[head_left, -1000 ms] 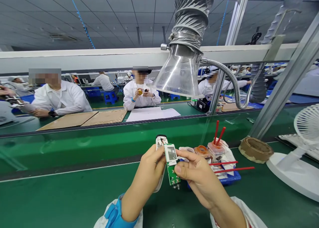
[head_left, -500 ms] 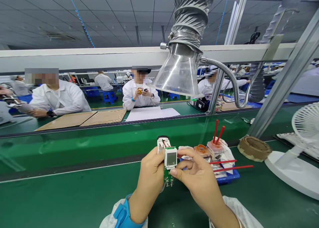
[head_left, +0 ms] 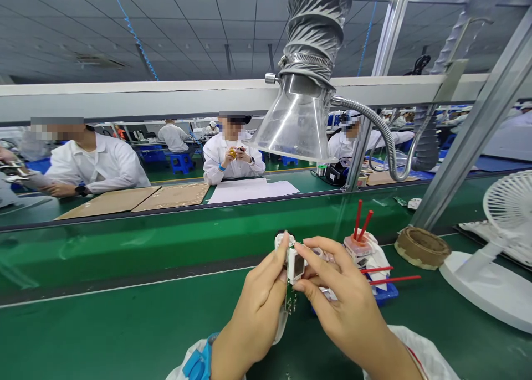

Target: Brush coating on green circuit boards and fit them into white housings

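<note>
Over the green bench, my left hand [head_left: 260, 302] is closed round a white plastic housing [head_left: 281, 327], its fingers lying along the left side. Against the housing stands a green circuit board [head_left: 291, 298] with a small white-framed display [head_left: 297, 265], seen at a slant. My right hand [head_left: 344, 294] pinches the board at the display's right edge, thumb below and index finger at the top. Metal pins or leads stick out at the board's lower end. The inside of the housing is mostly hidden by the fingers and the board.
A blue tray [head_left: 386, 294] with a small jar [head_left: 358, 246] and red sticks stands behind my right hand. Farther right are a tape roll [head_left: 422, 247] and a white fan [head_left: 499, 280]. A clear extraction hood [head_left: 295, 119] hangs above. Co-workers sit beyond the green partition [head_left: 124, 230].
Both hands have shifted slightly right, and the housing and board have turned so the display faces more to the right. My left fingers have straightened upward along the housing.
</note>
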Tool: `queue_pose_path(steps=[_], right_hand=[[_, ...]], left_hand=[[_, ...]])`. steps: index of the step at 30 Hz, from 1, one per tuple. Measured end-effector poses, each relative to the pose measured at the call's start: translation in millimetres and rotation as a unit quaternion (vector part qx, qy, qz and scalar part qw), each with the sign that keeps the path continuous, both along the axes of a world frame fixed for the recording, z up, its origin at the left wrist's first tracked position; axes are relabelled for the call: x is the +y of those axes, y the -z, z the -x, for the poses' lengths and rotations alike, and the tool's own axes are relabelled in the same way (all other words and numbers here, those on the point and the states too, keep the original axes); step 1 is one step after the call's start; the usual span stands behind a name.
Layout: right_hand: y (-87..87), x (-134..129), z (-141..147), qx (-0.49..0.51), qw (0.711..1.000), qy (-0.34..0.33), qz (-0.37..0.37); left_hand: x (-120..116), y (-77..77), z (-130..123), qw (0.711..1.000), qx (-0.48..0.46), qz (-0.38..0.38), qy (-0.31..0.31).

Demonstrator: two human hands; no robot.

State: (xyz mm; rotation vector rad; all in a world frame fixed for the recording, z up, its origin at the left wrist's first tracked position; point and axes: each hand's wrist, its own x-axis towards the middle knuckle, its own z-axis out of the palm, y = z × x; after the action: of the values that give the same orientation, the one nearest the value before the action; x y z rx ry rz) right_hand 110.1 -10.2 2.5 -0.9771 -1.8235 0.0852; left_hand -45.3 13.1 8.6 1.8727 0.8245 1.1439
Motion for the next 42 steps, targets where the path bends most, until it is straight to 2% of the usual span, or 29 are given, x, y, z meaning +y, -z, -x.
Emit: queue_pose_path(steps=[4,7,12,18,23,27,29,31,34,36,37,42], right_hand=[[-0.2,-2,2,-0.021,1.0,-0.001,0.007],[1.3,1,4,-0.035,0.999,0.008,0.001],[2.6,3,5,-0.05,0.998,0.027,-0.005],[1.6,4,7,-0.112,0.992,0.05,-0.008],[-0.3,4,12,-0.117,0.991,0.066,-0.002],[2.2,8,14,-0.092,0.994,0.056,-0.001],[7.8,13,16,-0.031,0.998,0.041,0.026],[15.4,19,20,0.095,0.991,0.024,0.094],[24.9,27,26,0.254,0.932,-0.077,0.246],[27.6,30,29,0.261,0.898,-0.163,0.315],[28.1,31,30,0.252,0.89,-0.188,0.331],[32.6,34,32,0.229,0.89,-0.19,0.346]], left_hand=[[-1,11.9,-1,0.998,-0.052,0.037,-0.012],[-2,14.3,-4,0.999,-0.037,0.017,-0.034],[-2,13.7,-11,0.994,0.002,0.014,-0.106],[1,17.5,-14,0.987,0.006,0.009,-0.159],[1,20.8,-16,0.985,-0.036,0.076,-0.148],[3,18.1,-18,0.97,-0.135,0.159,-0.128],[7,14.7,-18,0.953,-0.206,0.202,-0.09],[11,11.2,-17,0.935,-0.267,0.229,-0.046],[15,8.1,-14,0.926,-0.306,0.221,-0.003],[16,7.7,-13,0.923,-0.317,0.218,0.006],[15,7.8,-12,0.921,-0.321,0.221,0.006],[15,11.5,-13,0.915,-0.324,0.237,-0.028]])
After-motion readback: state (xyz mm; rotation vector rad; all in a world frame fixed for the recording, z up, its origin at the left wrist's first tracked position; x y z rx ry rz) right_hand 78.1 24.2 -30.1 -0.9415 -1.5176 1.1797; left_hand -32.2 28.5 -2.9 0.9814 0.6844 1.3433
